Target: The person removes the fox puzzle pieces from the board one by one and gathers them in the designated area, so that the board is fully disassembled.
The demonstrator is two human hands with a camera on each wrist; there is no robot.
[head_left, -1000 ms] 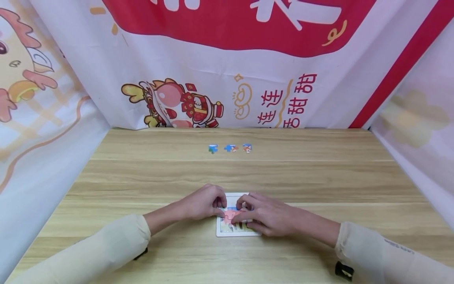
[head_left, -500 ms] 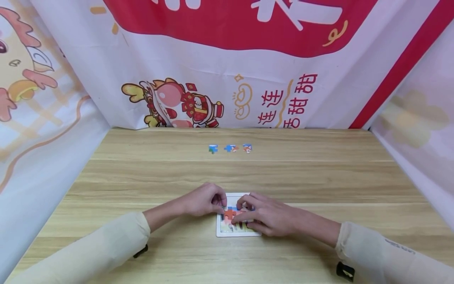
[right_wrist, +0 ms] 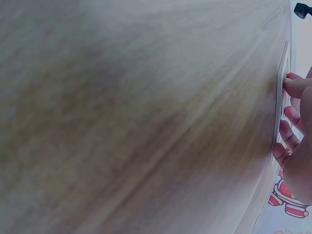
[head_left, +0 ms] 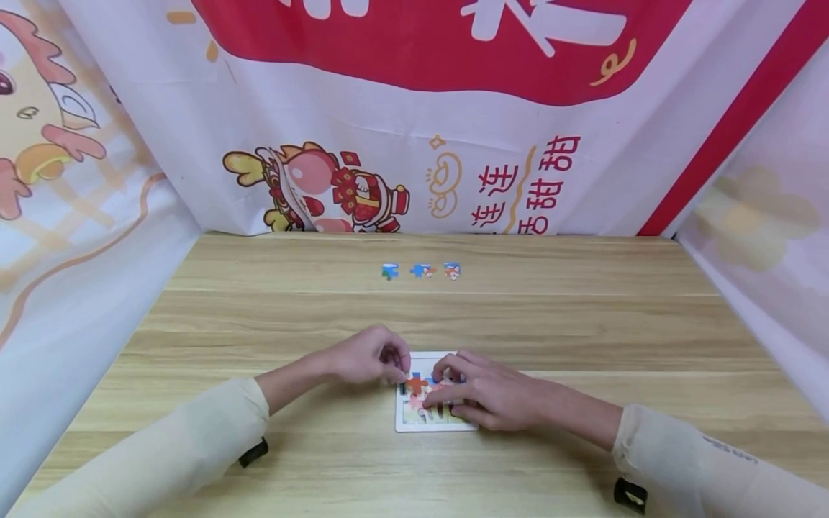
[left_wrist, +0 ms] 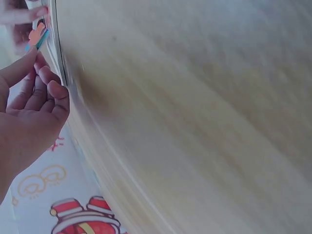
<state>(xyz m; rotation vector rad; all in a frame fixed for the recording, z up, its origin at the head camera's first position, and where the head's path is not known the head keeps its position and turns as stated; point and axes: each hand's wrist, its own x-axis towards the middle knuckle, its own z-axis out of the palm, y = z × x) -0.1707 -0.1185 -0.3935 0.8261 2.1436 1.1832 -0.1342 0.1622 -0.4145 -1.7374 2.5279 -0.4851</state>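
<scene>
My left hand [head_left: 370,356] pinches an orange-red puzzle piece [head_left: 417,384] by its edge, between thumb and fingertips. In the left wrist view that puzzle piece [left_wrist: 37,34] is tilted, showing a blue edge. It is over the left part of a white-framed jigsaw puzzle [head_left: 429,429], where a dark patch shows beside it. My right hand [head_left: 486,390] rests on the right side of the puzzle, fingers spread over its pieces and covering much of them. In the right wrist view, the fingertips of the right hand [right_wrist: 297,122] lie along the frame's edge.
Three loose puzzle pieces lie in a row farther back on the wooden table [head_left: 291,309]: a blue and green piece [head_left: 389,271], a blue and orange piece [head_left: 423,270], and an orange-and-white piece [head_left: 452,270]. A printed cloth [head_left: 414,115] hangs behind the table.
My left hand has risen and drawn slightly back to the left, lifting the orange-red puzzle piece and tilting it up from the puzzle. The right hand has stayed in place.
</scene>
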